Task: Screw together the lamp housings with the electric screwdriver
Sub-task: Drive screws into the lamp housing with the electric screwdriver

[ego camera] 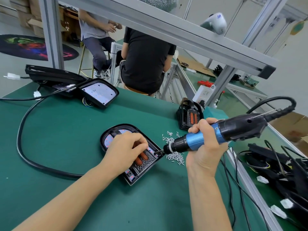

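Note:
A black lamp housing with orange inserts lies flat on the green mat in the middle. My left hand rests on top of it, fingers curled down onto the orange part, pressing it in place. My right hand grips the blue-and-black electric screwdriver, which lies nearly level and points left. Its bit tip touches the housing's right edge. A heap of small silver screws lies just right of the housing, under the screwdriver.
Another housing stands upright behind the screws. More lamp parts lie at the back left, with a thick black cable looping over the mat. A pile of wired parts sits right of the table edge. Two people sit beyond the table.

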Demonstrator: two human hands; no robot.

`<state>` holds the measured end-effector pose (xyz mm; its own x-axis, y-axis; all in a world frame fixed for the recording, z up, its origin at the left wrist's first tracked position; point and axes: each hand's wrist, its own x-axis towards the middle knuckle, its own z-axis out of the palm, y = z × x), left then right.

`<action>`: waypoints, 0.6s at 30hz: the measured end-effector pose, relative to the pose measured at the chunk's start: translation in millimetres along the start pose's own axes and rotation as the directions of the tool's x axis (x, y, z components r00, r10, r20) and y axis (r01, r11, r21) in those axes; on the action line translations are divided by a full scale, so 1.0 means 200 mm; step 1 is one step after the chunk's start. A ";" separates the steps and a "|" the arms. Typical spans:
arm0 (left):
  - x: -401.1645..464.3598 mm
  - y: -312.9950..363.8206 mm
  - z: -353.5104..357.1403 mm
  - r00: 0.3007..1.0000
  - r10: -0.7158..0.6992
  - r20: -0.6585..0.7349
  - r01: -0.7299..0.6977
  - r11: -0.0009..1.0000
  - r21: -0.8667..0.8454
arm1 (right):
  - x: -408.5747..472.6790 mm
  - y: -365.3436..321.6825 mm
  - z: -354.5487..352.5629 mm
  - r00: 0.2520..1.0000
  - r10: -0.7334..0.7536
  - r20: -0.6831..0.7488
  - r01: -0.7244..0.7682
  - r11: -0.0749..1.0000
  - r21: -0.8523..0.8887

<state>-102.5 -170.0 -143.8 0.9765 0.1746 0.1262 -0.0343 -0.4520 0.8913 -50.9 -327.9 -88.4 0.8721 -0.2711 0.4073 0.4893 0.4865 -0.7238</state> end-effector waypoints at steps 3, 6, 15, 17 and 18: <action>0.00 0.00 0.00 1.000 -0.008 -0.006 0.008 1.000 -0.023 | -0.01 -0.01 0.01 1.000 -0.008 0.009 0.008 1.000 -0.012; 0.01 0.01 0.00 1.000 -0.014 -0.008 0.014 0.999 -0.044 | -0.01 -0.03 -0.01 0.999 -0.017 -0.033 0.017 1.000 0.011; 0.25 0.19 0.14 0.984 0.140 0.114 -0.161 0.966 0.202 | 0.06 -0.22 -0.20 0.978 -0.094 -0.185 0.109 0.991 0.072; 0.33 0.24 0.22 0.969 0.155 0.191 -0.208 0.932 0.298 | 0.06 -0.24 -0.24 0.975 -0.083 -0.205 0.101 0.992 0.077; 0.37 0.25 0.27 0.961 0.159 0.225 -0.235 0.899 0.371 | 0.06 -0.24 -0.26 0.973 -0.081 -0.217 0.100 0.992 0.077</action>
<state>-20.9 -226.3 -113.4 0.9812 -0.1002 0.1648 -0.1813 -0.7715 0.6098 -63.6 -397.1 -76.9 0.8093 -0.4830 0.3341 0.5721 0.5194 -0.6348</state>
